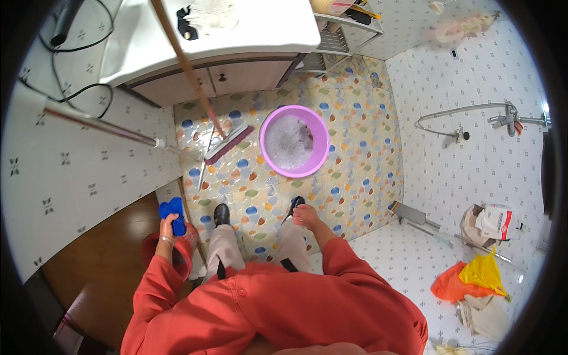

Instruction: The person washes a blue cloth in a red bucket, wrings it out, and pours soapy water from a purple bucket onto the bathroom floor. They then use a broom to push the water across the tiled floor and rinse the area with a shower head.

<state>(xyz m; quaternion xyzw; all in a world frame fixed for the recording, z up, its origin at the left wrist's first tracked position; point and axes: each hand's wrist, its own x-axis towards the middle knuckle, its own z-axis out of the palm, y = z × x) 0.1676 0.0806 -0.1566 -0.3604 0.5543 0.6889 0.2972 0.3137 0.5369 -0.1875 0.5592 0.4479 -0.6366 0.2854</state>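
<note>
My left hand [167, 228] grips a folded blue cloth [173, 212], above a red bucket [191, 242] that stands low beside my left leg. The bucket's inside is mostly hidden by my arm. My right hand [306, 215] hangs over my right shoe with its fingers loosely curled, and I see nothing held in it. Ahead on the patterned floor stands a round pink plastic basin [323, 155] with foamy water and something dark at its right side. To its left, a broom or floor brush [228, 144] with dark red bristles rests head down on the wet floor.
A white washbasin counter [275, 26] tops the cabinet [248, 75] ahead. A metal pole [106, 126] slants in from the left wall. A metal shelf rack [333, 42] stands beyond the counter. On the right are a shower hose [461, 106], a squeegee-like tool [410, 214] and hanging bags [481, 273].
</note>
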